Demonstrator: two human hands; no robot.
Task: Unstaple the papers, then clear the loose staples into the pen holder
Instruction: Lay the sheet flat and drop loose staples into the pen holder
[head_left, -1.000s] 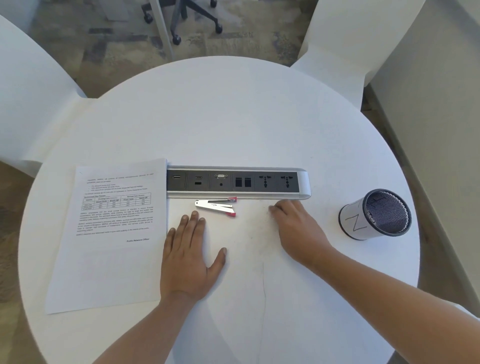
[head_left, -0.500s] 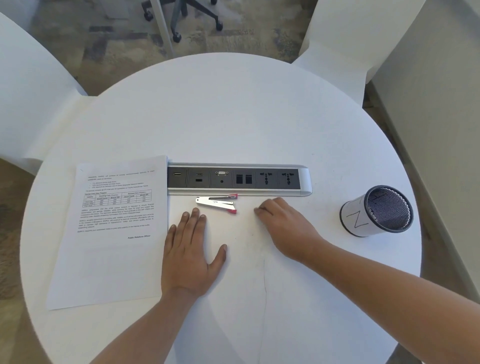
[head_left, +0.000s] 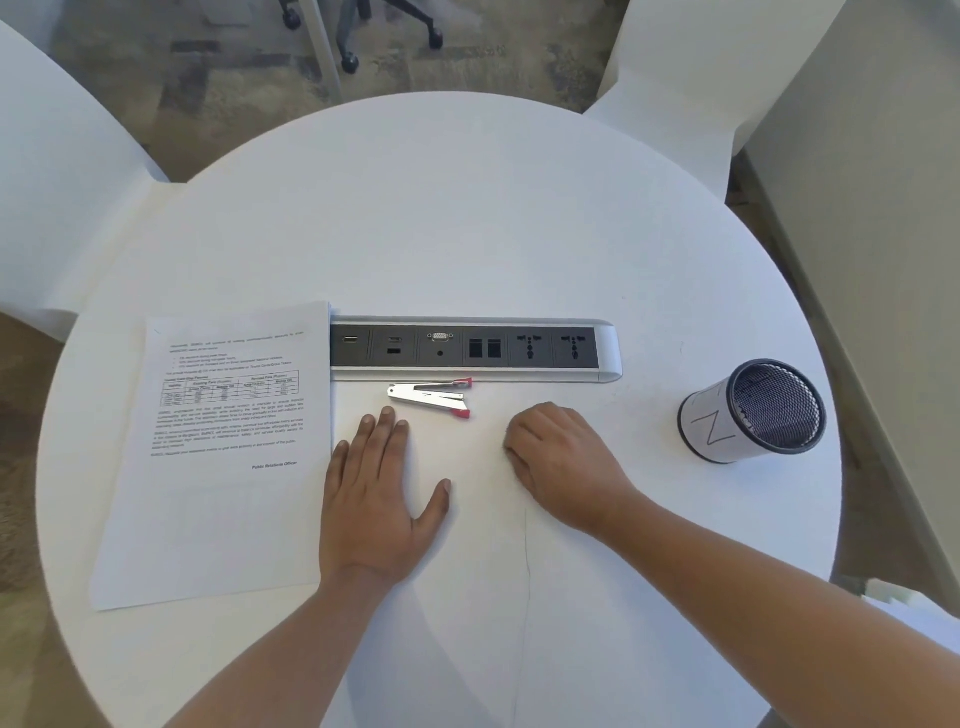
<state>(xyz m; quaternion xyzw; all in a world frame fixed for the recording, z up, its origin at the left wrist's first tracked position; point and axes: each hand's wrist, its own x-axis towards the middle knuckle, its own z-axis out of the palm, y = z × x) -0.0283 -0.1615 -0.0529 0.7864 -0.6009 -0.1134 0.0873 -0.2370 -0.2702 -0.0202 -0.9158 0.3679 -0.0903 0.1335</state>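
A: Two hands lay on the desk. Papers?
B: Left of the left hand, which lay flat, grip slack and empty.
A: The right hand?
B: Fingers curled under; I couldn't tell whether that grip held anything. Pen holder sat well to its right.

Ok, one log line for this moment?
left hand flat on table; right hand curled, contents unseen; staple remover untouched; pen holder apart
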